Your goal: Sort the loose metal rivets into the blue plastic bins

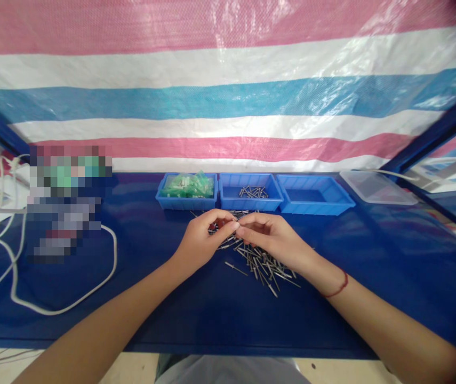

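Note:
My left hand (206, 234) and my right hand (278, 237) meet at the fingertips, thumbs and forefingers pinched together. Whatever sits between them is too small and too covered to make out. Right below the hands spreads a loose pile of metal blind rivets (262, 264) with long thin pins, partly hidden by the fingers. One single rivet (236, 268) lies a little apart, left of the pile's front. Behind my hands, the middle blue bin (228, 198) holds several more rivets (254, 191).
Left of the middle bin, a blue bin (188, 203) contains green plastic bags (190, 185). A third blue bin (318, 208) stands to the right, beside a clear plastic lid (377, 186). White cables (113, 250) loop over the blue table (228, 325) at left, near a blurred-out patch.

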Demonstrator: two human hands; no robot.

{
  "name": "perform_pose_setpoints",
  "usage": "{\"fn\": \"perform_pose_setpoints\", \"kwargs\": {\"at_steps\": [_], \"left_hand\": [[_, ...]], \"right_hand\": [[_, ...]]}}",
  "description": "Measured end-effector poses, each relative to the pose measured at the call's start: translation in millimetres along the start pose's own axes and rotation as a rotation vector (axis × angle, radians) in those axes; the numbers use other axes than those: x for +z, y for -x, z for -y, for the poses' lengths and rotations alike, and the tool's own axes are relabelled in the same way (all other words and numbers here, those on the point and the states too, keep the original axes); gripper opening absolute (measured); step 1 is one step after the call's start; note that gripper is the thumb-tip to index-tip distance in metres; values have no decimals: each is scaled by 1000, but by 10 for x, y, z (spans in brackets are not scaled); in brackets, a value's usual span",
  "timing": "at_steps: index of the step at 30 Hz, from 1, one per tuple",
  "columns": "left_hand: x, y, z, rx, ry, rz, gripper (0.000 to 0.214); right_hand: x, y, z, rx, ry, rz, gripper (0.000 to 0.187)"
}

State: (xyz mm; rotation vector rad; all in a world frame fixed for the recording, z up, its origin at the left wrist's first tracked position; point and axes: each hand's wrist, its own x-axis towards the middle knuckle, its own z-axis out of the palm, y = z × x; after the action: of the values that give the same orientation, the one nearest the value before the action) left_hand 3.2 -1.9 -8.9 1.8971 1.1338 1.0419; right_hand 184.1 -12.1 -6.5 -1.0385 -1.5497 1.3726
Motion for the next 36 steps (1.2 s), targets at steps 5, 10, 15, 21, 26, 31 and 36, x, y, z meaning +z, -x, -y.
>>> {"fn": "perform_pose_setpoints", "kwargs": {"at_steps": [5,10,15,21,26,31,36], "left_hand": [[-2,-3,7,0,14,6,19],[-16,-16,12,-9,26,54,20],[-23,-9,10,62,-70,162,21],[-100,-5,54,241,-394,272,21],[-149,-13,35,392,-643,393,23],[-141,25,-9,437,-706,449,23],[-117,47,-5,428,-749,479,23]], "right_hand": [[7,-6,-29,-7,-100,-46,19],[9,7,7,-29,-115,-116,19],[-24,35,31,-151,23,-162,15],[-224,-74,69,-398,473,-393,11],[-350,-430,126,-548,777,-433,11],[-312,-616,86,-509,1050,-384,23],[-195,-282,108,-505,986,-346,23]]}}
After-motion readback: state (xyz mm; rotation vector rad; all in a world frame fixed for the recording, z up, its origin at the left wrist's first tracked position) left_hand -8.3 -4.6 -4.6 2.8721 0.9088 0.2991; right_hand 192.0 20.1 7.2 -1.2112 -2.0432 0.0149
